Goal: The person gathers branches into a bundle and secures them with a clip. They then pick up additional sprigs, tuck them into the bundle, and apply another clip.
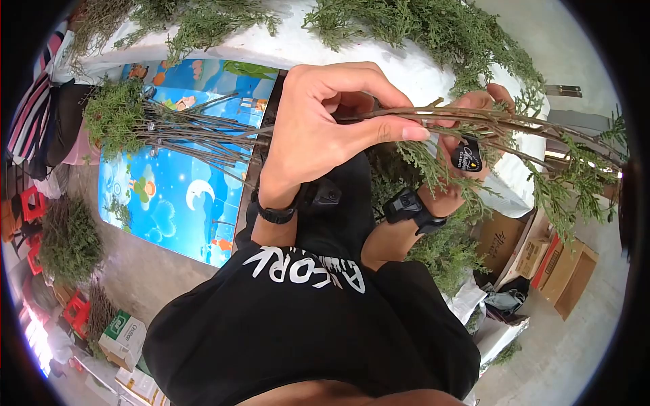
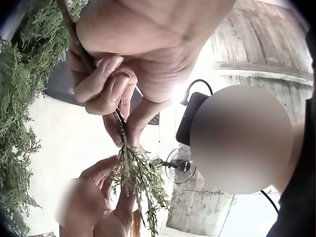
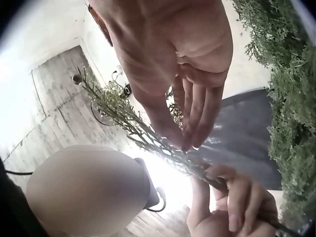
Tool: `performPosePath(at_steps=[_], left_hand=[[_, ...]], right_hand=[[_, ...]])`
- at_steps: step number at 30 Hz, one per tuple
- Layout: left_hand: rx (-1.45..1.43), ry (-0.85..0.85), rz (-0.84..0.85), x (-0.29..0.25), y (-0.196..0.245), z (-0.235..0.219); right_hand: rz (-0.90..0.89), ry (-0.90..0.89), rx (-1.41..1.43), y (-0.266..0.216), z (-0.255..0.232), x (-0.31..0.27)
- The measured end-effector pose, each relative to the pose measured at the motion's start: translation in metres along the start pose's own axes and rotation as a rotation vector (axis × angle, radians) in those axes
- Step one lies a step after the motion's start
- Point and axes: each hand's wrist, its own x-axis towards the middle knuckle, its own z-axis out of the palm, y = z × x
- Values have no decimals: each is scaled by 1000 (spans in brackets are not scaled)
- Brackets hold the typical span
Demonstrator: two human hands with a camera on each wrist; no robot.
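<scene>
My left hand [image 1: 308, 132] pinches thin brown stems [image 1: 433, 114] between thumb and fingers; in the left wrist view the hand [image 2: 133, 54] has its other fingers curled round a stem [image 2: 79, 37]. To its right, my right hand [image 1: 452, 152] grips the leafy part of the branches, partly hidden behind them. The right wrist view shows that hand [image 3: 182, 69] with thumb and fingertips pinching a green sprig [image 3: 131, 121]. A black tag [image 1: 467, 155] lies against the right hand. Leafy tips [image 1: 575, 176] reach out to the right.
Tied bundles of sprigs [image 1: 115, 115] lie on a blue printed table [image 1: 169, 203] at left. Green foliage [image 1: 399, 27] covers parts of a white surface [image 1: 298, 40] ahead. Cardboard boxes [image 1: 569, 277] stand at right; a foliage pile [image 1: 71, 237] and red stools [image 1: 78, 311] are at left.
</scene>
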Motion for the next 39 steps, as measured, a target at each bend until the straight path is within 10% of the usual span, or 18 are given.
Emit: performPosePath(at_steps=[9, 14, 15, 18, 26, 30, 39], left_hand=[[-65, -34, -30, 0, -1, 4], [-87, -19, -66, 0, -2, 2], [-86, -14, -72, 0, -1, 2], [21, 1, -11, 2, -7, 3], [46, 360, -58, 7, -11, -9], [-5, 406, -80, 16, -20, -7], [-6, 380, -94, 23, -27, -6]], right_hand=[[26, -22, 650, 27, -16, -7], [57, -406, 608, 30, -34, 13], [-16, -107, 456, 24, -11, -5], [-32, -325, 396, 28, -30, 13], [154, 472, -836, 35, -117, 7], [592, 376, -1093, 40, -132, 2], [511, 379, -1118, 65, -136, 1]])
